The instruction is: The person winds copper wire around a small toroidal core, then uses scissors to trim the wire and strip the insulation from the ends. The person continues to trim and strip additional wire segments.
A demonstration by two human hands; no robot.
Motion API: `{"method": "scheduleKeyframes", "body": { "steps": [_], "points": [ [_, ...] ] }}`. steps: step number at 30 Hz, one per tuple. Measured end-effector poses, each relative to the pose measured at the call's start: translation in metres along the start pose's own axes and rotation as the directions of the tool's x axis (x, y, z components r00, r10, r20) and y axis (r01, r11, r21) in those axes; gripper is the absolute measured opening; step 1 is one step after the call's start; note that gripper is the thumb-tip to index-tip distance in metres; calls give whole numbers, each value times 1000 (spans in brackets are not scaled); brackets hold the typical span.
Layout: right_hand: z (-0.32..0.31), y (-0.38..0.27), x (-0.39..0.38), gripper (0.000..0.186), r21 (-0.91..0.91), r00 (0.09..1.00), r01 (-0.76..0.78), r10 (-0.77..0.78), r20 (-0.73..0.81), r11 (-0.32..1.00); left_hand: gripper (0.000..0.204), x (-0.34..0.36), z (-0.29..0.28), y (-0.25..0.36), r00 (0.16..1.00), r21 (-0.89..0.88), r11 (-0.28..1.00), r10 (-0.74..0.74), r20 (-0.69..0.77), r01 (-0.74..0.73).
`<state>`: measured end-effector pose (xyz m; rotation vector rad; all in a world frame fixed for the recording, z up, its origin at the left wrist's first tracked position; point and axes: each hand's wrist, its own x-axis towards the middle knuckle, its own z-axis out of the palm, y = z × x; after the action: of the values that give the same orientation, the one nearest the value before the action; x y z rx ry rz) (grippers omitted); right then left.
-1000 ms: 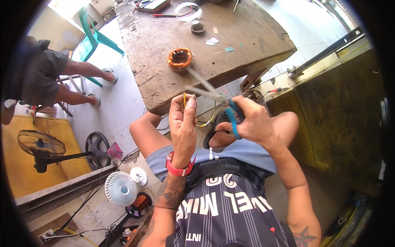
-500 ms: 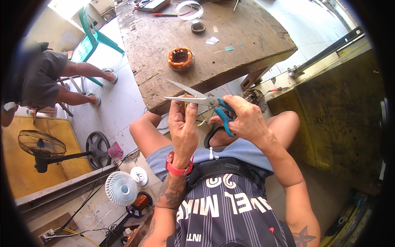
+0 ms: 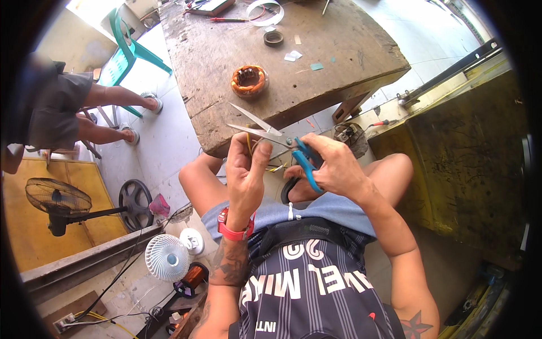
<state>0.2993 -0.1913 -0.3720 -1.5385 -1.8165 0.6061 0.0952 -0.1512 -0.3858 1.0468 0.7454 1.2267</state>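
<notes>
My right hand [image 3: 337, 166] grips teal-handled scissors [image 3: 290, 141], fingers in the loops. Their blades stand apart and point left, toward the table's near edge. Just left of them, my left hand [image 3: 246, 172] pinches a thin yellow wire [image 3: 249, 141] between thumb and fingers; the wire rises close to the lower blade. Whether the blade touches it I cannot tell. On the wooden table [image 3: 209, 90] beyond sits a ring-shaped motor winding [image 3: 249, 81] with orange-brown coils.
A tape roll [image 3: 273, 38], paper scraps [image 3: 292, 56] and a white strip coil [image 3: 265, 12] lie on the table. A person [image 3: 51, 107] stands at left near a green chair [image 3: 127, 53]. Fans [image 3: 167, 257] stand lower left; a dark yellowish panel [image 3: 463, 164] is at right.
My left hand has shifted slightly left and down, with the yellow wire in it. The scissors have tilted, their tips pointing a little higher, and the blades remain apart.
</notes>
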Motion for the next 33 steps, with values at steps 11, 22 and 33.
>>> {"method": "scheduleKeyframes", "body": {
  "steps": [11, 22, 33],
  "points": [
    [15, -15, -5, 64, 174, 983, -179, 170, 66, 968, 21, 3, -13, -27, 981, -65, 983, 162, -104, -170],
    [0, -15, -5, 61, 73, 984, -157, 163, -76, 985, 20, 9, -9, -25, 987, -217, 971, -121, -102, 96],
    [-2, -13, -6, 79, -325, 999, -40, 30, -33, 945, 15, -1, -9, -24, 999, 49, 998, 39, 10, -39]
  ]
}}
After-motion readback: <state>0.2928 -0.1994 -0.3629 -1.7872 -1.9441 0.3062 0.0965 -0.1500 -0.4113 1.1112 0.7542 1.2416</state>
